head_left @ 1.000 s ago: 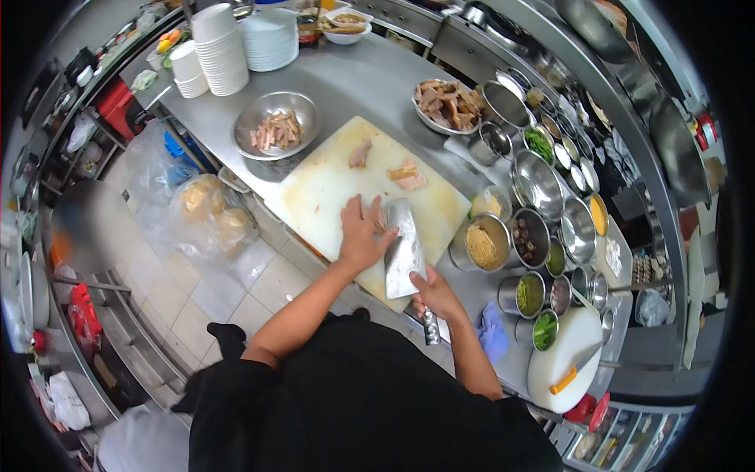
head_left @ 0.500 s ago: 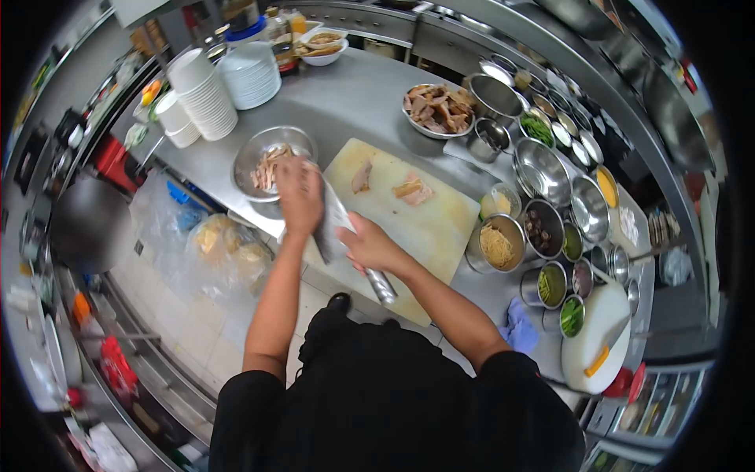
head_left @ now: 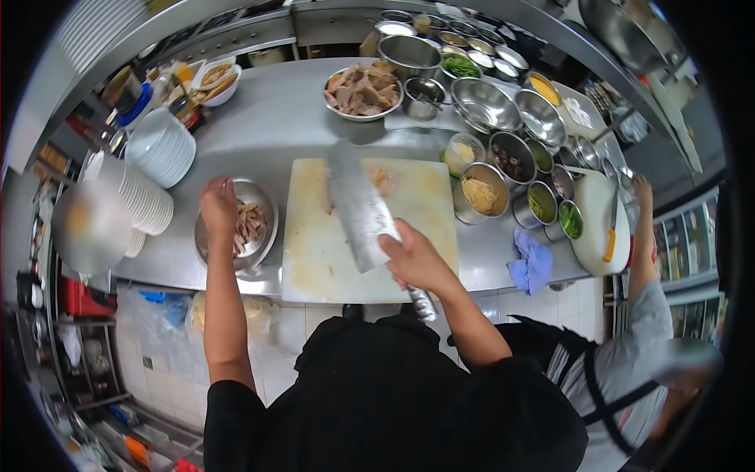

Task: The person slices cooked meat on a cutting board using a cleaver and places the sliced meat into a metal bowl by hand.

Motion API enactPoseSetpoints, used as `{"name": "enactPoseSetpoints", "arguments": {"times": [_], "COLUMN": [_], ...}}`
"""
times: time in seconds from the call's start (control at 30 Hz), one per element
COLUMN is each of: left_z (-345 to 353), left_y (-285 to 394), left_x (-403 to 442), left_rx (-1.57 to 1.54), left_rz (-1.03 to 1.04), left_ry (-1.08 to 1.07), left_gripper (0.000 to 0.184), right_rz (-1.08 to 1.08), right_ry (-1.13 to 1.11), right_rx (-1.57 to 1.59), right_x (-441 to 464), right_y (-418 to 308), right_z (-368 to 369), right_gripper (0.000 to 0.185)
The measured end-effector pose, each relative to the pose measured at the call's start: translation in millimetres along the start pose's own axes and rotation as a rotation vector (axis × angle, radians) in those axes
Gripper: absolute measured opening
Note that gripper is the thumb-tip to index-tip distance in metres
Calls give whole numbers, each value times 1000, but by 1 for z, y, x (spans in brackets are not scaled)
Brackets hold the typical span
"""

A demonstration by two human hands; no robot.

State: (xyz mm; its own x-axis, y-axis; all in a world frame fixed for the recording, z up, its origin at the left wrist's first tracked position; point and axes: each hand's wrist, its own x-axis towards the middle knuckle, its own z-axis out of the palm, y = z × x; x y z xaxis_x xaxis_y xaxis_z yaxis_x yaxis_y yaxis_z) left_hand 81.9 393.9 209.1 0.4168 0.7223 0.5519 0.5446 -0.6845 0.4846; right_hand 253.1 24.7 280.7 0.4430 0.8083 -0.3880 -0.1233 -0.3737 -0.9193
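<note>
My right hand (head_left: 417,258) is wrapped round the handle of a broad cleaver (head_left: 358,208), its blade pointing away over a white cutting board (head_left: 314,267). Pieces of cooked meat (head_left: 384,181) lie on the board, partly covered by the blade. At the upper left rim of a metal bowl (head_left: 271,228) is my left hand (head_left: 219,206), fingers curled together; whether they grip the rim or anything else is hidden. Sliced meat strips (head_left: 249,228) fill part of that bowl.
A bowl of meat chunks (head_left: 363,90) stands behind the board. To the right are noodles in a metal pot (head_left: 481,195), several ingredient containers, a blue cloth (head_left: 531,261) and a round white board (head_left: 594,220). Bowl stacks (head_left: 161,149) stand left. Another person (head_left: 629,338) is at right.
The view has turned right. My left hand has gone from beside the blade to the bowl's left rim. The cleaver has moved over the board, and another person has come into view.
</note>
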Motion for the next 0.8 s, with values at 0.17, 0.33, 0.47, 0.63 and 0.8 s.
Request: {"name": "enactPoseSetpoints", "arguments": {"times": [0.17,0.33,0.47,0.63,0.8], "left_z": [54,136,170,174,170], "left_y": [113,183,203,201,198], "left_x": [0,-26,-29,-23,-32], "left_rx": [-394,-410,-108,-52,36], "left_rz": [253,360,265,250,323], "left_ry": [-340,-788,-991,-1061,-901], "left_gripper": [15,37,50,51,40], "right_rz": [45,123,280,276,284], "right_ry": [420,534,473,500,498], "right_rx": [-198,-498,-563,-671,-694], "right_x": [-35,-36,-44,-44,-41], "right_y": [11,38,42,59,75], "right_z": [-36,-47,-38,-36,-41], "right_gripper": [20,18,25,27,30]}}
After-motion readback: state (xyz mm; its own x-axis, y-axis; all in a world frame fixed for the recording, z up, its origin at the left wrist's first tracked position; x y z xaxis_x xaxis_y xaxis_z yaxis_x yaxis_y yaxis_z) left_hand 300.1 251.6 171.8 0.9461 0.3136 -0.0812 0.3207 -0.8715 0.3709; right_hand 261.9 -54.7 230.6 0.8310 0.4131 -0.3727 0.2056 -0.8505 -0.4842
